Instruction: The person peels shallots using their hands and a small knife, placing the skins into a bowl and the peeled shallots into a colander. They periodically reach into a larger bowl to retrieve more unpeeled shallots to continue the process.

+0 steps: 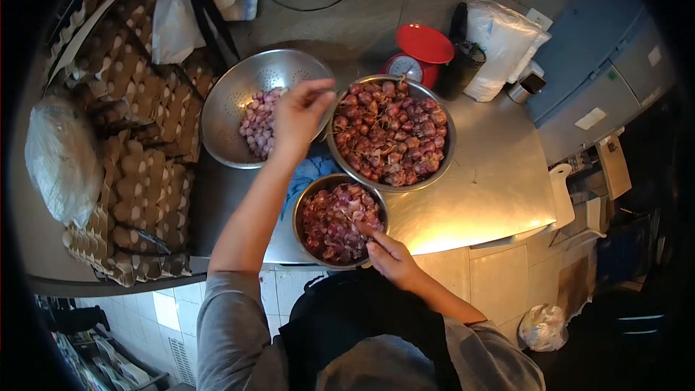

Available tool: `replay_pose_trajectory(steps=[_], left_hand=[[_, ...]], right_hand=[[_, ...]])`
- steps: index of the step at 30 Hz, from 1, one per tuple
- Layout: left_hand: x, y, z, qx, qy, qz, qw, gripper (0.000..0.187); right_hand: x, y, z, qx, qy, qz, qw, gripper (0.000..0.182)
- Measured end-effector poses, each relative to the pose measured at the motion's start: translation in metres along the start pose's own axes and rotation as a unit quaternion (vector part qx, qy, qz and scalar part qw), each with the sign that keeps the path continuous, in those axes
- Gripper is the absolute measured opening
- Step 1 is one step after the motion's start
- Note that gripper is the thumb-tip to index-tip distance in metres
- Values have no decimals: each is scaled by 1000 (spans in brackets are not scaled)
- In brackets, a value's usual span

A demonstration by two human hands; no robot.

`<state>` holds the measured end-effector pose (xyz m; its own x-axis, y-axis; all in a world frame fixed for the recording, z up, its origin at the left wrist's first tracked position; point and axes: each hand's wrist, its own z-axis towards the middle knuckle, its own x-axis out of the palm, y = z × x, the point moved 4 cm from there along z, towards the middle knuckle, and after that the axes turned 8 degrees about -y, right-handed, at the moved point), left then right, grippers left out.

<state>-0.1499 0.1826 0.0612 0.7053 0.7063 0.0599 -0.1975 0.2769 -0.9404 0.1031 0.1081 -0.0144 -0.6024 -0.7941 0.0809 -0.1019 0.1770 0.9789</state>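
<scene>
My left hand (302,117) is over the right rim of a steel colander (221,127) that holds peeled shallots (258,124). Its fingers point right, toward a large steel bowl (450,146) heaped with unpeeled red shallots (391,130). They look apart, with nothing visible between them. At the right rim of a smaller steel bowl (298,228), full of shallot skins (340,221), my right hand (392,257) is closed with its fingers curled. What it grips, if anything, is too small to make out.
Stacked egg trays (145,203) and a plastic bag (61,159) stand at the left. A blue cloth (310,172) lies between the bowls. Behind are a red kitchen scale (422,47) and a plastic-wrapped pack (499,43). The steel table (499,174) ends at the right.
</scene>
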Motion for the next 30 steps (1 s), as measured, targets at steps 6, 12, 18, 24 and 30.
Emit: replay_pose_trajectory(steps=[6,12,18,24,30], left_hand=[[102,57,14,148,159,339,915,15],[146,81,18,296,263,623,675,16],[136,88,20,358,282,609,649,18],[77,31,-8,-60,241,198,948,28],[15,7,-116,-362,131,-250,888,24]], right_hand=[[-17,6,-12,44,-16,19,999,41],[-41,10,-19,31,-44,9,998,39],[-51,3,-18,33,-47,27,998,40],[-50,3,-8,27,-48,98,994,46],[-38,7,7,-59,-52,119,990,47]])
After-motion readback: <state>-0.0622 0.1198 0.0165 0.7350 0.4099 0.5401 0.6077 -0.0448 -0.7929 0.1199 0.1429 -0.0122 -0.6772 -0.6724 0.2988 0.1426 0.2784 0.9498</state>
